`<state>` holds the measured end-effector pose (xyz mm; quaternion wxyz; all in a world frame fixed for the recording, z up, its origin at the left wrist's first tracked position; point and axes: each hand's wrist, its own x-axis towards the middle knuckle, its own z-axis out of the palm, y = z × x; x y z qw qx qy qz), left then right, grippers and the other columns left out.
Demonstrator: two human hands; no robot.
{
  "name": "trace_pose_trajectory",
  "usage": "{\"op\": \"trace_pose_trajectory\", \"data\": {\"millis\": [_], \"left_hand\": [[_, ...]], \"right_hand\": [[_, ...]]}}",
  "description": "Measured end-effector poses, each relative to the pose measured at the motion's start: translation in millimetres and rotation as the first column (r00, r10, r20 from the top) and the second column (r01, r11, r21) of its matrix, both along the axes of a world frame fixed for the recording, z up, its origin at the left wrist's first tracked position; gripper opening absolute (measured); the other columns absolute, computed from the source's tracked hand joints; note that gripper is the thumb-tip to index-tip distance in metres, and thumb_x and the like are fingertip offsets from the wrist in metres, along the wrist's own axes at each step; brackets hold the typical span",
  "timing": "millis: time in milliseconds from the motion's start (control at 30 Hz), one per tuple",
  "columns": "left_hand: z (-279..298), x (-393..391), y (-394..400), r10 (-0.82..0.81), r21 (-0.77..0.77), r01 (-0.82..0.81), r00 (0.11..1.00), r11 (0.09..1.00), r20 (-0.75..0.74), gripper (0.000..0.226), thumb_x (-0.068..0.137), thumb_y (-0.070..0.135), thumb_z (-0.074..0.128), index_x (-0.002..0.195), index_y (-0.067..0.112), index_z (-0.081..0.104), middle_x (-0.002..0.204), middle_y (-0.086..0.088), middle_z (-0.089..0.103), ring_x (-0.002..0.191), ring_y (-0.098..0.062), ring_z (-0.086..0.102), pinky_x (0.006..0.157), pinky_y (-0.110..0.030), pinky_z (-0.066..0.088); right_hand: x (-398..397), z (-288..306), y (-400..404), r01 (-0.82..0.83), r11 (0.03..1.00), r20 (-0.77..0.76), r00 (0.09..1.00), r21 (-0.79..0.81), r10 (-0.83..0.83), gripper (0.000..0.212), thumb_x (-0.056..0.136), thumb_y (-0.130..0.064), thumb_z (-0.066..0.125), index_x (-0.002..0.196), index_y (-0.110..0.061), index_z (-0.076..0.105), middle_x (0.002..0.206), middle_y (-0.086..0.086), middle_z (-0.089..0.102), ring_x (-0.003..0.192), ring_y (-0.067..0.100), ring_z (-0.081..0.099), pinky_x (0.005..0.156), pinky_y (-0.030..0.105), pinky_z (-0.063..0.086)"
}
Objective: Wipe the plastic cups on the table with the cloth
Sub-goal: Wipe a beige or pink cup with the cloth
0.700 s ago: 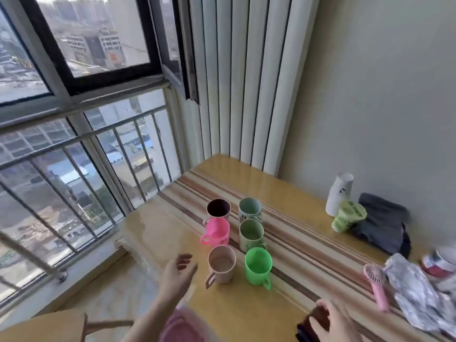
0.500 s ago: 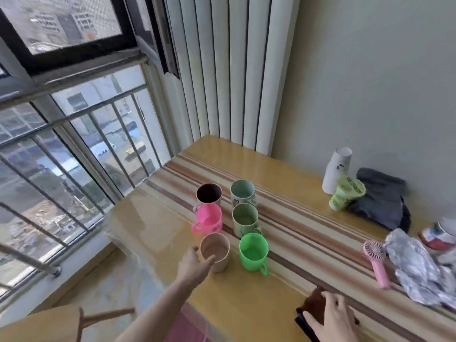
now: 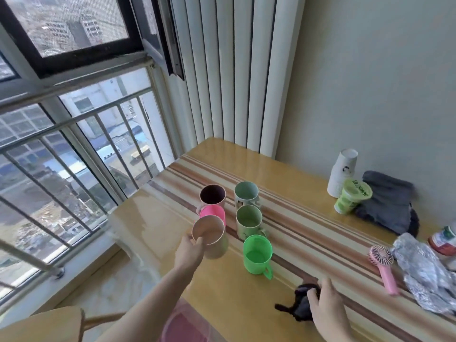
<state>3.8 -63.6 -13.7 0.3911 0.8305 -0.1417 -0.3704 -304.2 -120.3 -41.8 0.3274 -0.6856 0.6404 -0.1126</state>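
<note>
The left hand [image 3: 188, 250] had the beige cup [image 3: 211, 236] gripped at its near side, thumb hooked over the rim, fingers curled round the wall, and the cup sat tilted, its mouth turned toward the camera! It looked lifted clear of the table [image 3: 237, 302], though the base was partly hidden behind the hand, so contact could not be ruled out. Just behind it stood the pink cup [image 3: 212, 213], and behind that the dark-lined cup [image 3: 212, 195], the two making the left row. The right row ran pale green cup [image 3: 246, 195] at the back, olive cup [image 3: 248, 219] in the middle, bright green cup [image 3: 257, 254] nearest, its handle pointing toward the viewer. All five of those stood upright on the striped runner [image 3: 308, 233].

Over on the near right, the right hand [image 3: 325, 308] lay on the dark cloth [image 3: 299, 307], fingers bent over the bunched fabric and gathering it against the tabletop. Whether the cloth was truly pinched or only pressed, the view did not settle.

Along the wall side sat a stack of white paper cups [image 3: 343, 172], a green lidded drink cup [image 3: 351, 196] leaning beside it, a folded grey towel [image 3: 389, 201], a pink handheld fan [image 3: 385, 270] and a crumpled silver wrapper [image 3: 424, 272]
</note>
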Motion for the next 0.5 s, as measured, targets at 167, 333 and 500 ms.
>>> {"op": "trace_pose_trajectory", "data": {"millis": [167, 333, 500], "left_hand": [[104.9, 0.2, 9.0, 0.08, -0.3, -0.097, 0.994, 0.949, -0.07, 0.038, 0.085, 0.041, 0.061, 0.107, 0.011, 0.058, 0.086, -0.007, 0.063, 0.081, -0.023, 0.063, 0.084, -0.04, 0.06], [206.6, -9.5, 12.1, -0.048, -0.537, -0.001, 0.996, 0.843, -0.078, 0.033, 0.096, 0.036, 0.061, 0.1, 0.003, 0.059, 0.066, 0.003, 0.051, 0.055, -0.004, 0.054, 0.049, -0.019, 0.056], [280.9, -16.2, 25.9, -0.179, -0.697, 0.123, 0.984, 0.707, -0.008, 0.051, 0.082, 0.04, 0.072, 0.111, -0.001, 0.063, 0.069, 0.002, 0.057, 0.061, -0.008, 0.054, 0.07, -0.027, 0.048]], "right_hand": [[38.9, 114.0, -7.1, 0.008, 0.966, 0.411, 0.906, -0.257, 0.101, 0.014, 0.094, -0.006, 0.053, 0.085, -0.016, 0.047, 0.078, 0.011, 0.059, 0.074, 0.033, 0.054, 0.062, 0.027, 0.042], [82.7, 221.8, -5.4, -0.025, 0.886, 0.631, 0.693, -0.463, 0.349, 0.004, 0.095, -0.026, 0.047, 0.094, -0.024, 0.049, 0.085, 0.006, 0.06, 0.081, 0.025, 0.057, 0.075, 0.029, 0.046], [103.6, 292.4, 13.1, 0.091, 0.843, 0.785, 0.43, -0.53, 0.447, 0.012, 0.1, -0.01, 0.048, 0.099, -0.02, 0.054, 0.098, -0.003, 0.068, 0.092, 0.015, 0.063, 0.08, 0.009, 0.046]]}}
